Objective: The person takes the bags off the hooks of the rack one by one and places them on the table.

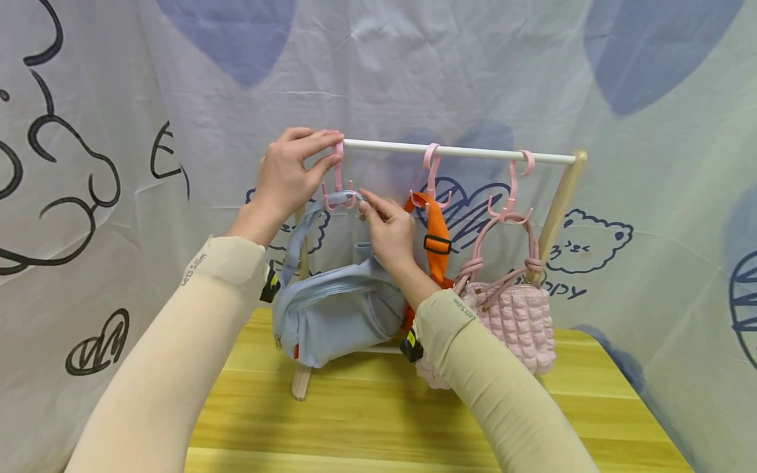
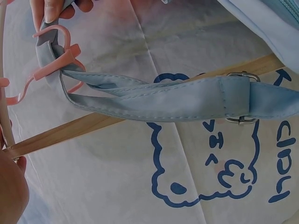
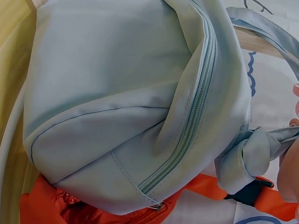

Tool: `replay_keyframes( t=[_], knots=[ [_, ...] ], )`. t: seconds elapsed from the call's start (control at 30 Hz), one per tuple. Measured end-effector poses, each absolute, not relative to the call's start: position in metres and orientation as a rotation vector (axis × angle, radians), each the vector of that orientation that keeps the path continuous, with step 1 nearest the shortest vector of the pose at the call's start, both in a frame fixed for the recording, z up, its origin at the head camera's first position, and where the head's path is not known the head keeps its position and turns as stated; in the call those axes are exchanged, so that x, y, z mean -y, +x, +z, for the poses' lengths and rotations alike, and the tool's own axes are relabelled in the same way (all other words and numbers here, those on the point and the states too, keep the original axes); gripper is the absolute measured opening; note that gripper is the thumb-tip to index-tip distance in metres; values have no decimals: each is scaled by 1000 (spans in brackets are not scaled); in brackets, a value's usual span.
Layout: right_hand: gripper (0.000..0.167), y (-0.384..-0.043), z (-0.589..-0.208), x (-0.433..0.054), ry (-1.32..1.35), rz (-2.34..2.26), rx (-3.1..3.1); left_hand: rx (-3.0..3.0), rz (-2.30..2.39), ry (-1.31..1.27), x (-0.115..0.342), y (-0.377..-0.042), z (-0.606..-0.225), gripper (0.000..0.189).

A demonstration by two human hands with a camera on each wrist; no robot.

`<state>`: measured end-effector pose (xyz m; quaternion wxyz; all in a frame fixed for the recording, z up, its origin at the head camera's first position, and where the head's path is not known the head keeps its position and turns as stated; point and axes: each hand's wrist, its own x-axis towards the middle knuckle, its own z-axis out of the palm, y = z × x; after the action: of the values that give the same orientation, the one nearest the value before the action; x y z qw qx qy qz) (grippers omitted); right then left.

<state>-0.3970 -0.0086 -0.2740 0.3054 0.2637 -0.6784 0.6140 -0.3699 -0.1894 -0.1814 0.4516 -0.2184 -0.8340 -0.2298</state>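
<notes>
A light blue bag (image 1: 343, 315) hangs by its strap (image 2: 163, 100) from the left pink hook (image 1: 338, 174) on a rack. My left hand (image 1: 290, 171) grips the left end of the white rail (image 1: 384, 146), fingertips right at the top of that hook. The rack's left corner is hidden behind this hand in the head view. At the lower prongs, my right hand (image 1: 390, 230) pinches the bag's strap, which lies threaded through the prongs. In the right wrist view the bag's zipper (image 3: 196, 102) and a knotted strap end (image 3: 247, 161) show beside the right hand (image 3: 289, 182).
An orange bag strap (image 1: 436, 230) hangs from the middle pink hook (image 1: 433, 171), and a pink puffy bag (image 1: 520, 322) from the right one (image 1: 513, 190). The rack's wooden post (image 1: 558, 210) stands on a wooden table (image 1: 331, 427). A printed curtain (image 1: 449, 72) surrounds it.
</notes>
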Motion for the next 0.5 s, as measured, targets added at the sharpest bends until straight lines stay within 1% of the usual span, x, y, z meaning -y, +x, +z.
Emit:
replay_keyframes(
  t=[0.5],
  knots=[
    [24, -397, -272, 9, 689, 1597, 1777, 2052, -576, -539, 189, -370, -182, 36]
  ],
)
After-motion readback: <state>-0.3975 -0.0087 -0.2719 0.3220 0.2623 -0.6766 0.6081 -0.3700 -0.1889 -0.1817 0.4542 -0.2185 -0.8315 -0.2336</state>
